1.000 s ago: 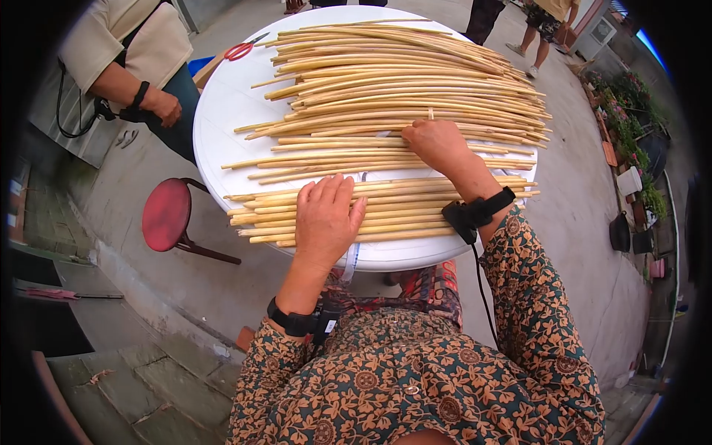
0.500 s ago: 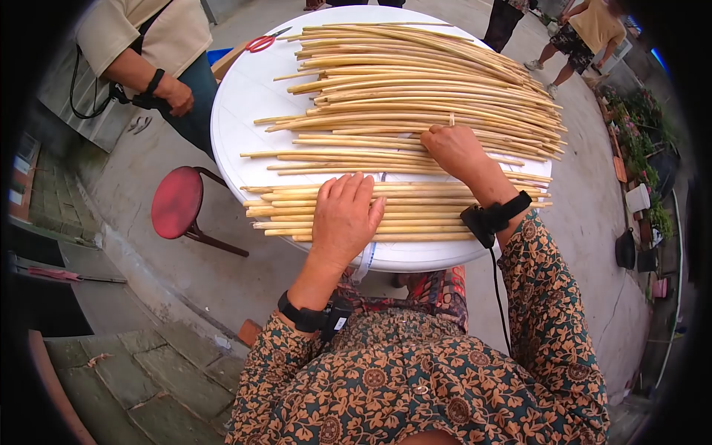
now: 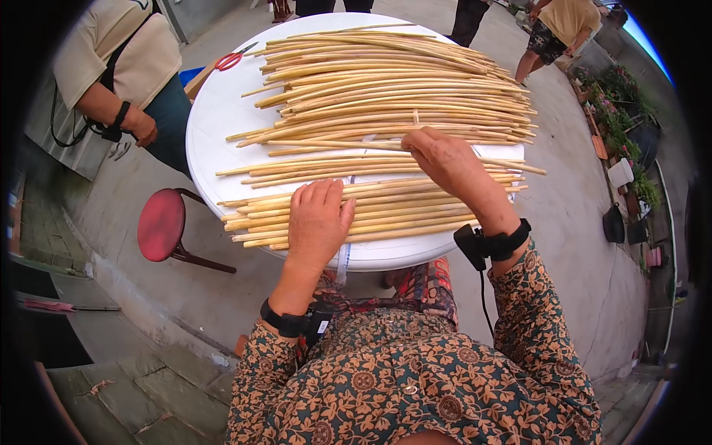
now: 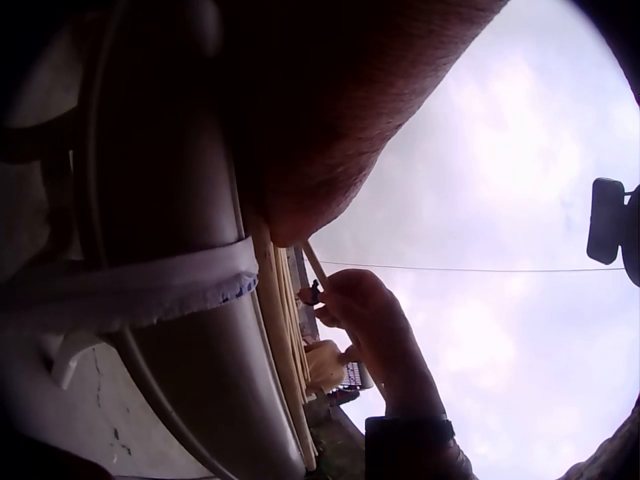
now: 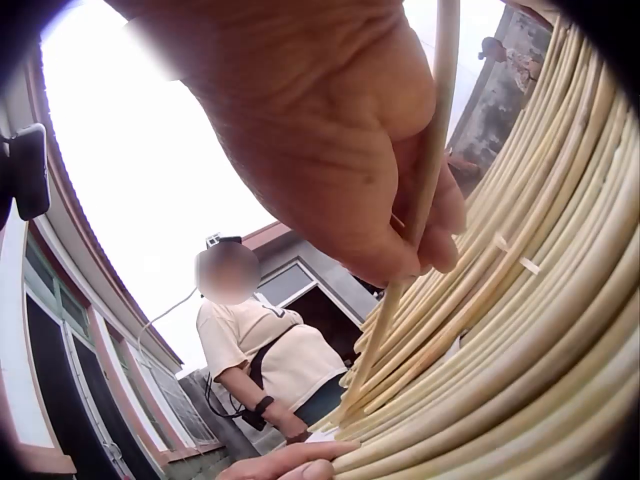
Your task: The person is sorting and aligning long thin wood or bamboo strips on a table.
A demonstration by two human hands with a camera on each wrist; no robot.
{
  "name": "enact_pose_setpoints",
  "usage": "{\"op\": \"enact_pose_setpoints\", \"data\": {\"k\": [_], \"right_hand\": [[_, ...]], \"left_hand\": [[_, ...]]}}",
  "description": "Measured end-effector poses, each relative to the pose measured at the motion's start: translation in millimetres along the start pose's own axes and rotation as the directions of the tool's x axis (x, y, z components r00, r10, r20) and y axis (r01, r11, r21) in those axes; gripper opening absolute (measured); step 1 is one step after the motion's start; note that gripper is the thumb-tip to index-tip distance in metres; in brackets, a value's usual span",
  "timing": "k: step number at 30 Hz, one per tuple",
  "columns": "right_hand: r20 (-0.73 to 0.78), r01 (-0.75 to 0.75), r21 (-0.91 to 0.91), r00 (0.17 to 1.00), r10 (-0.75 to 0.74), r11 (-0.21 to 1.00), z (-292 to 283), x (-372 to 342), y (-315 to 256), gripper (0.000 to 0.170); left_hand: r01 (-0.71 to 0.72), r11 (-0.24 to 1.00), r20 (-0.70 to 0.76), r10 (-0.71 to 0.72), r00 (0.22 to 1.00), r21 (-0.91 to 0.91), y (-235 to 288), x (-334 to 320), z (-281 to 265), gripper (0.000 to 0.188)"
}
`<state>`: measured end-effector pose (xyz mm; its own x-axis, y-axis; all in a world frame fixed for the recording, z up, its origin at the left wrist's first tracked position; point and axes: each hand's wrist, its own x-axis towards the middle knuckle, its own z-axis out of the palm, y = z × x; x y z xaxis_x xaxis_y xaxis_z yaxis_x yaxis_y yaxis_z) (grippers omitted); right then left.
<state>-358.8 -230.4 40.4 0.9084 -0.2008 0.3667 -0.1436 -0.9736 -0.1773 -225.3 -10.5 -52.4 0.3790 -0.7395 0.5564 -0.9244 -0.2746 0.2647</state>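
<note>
Palm down, the left hand [image 3: 319, 226] rests on the near row of pale sticks [image 3: 404, 215], fingers fairly straight; its fingertips [image 5: 285, 465] show low in the right wrist view. The right hand [image 3: 449, 163] pinches one stick [image 5: 430, 150] between thumb and fingers, raised at a slant above the others in the right wrist view. From the left wrist view, the right hand [image 4: 370, 330] is beyond the left hand [image 4: 330, 130], the held stick crossing it. A large pile of sticks [image 3: 400, 81] covers the far part of the table.
Red-handled scissors [image 3: 228, 61] lie at the round white table's [image 3: 211, 122] far left edge. A red stool [image 3: 161, 225] stands left of it, near a person in a cream top [image 3: 148, 63]. A pale strip [image 4: 150, 285] hangs over the near rim. More people stand behind.
The right hand has risen from the middle sticks with one stick in its pinch, whose right end now sticks out past the others. The left hand stays on the near row.
</note>
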Motion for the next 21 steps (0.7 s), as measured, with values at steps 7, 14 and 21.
{"op": "enact_pose_setpoints", "data": {"k": [7, 14, 21], "right_hand": [[-0.003, 0.091, -0.065, 0.996, -0.092, 0.994, 31.2, -7.3, 16.1, 0.015], [-0.142, 0.074, -0.149, 0.985, -0.096, 0.986, 55.9, -0.4, 29.7, 0.012], [-0.003, -0.047, 0.019, 0.999, 0.047, 0.999, 53.6, -42.2, -8.3, 0.021]], "left_hand": [[-0.017, 1.000, 0.029, 0.016, 0.999, 0.009, -4.3, 0.2, -0.1, 0.036], [0.056, 0.991, 0.235, -0.026, 0.972, -0.120, -11.5, 20.5, -17.5, 0.029], [-0.065, 0.987, 0.351, 0.113, 0.930, -0.145, -30.6, 57.7, -15.0, 0.026]]}}
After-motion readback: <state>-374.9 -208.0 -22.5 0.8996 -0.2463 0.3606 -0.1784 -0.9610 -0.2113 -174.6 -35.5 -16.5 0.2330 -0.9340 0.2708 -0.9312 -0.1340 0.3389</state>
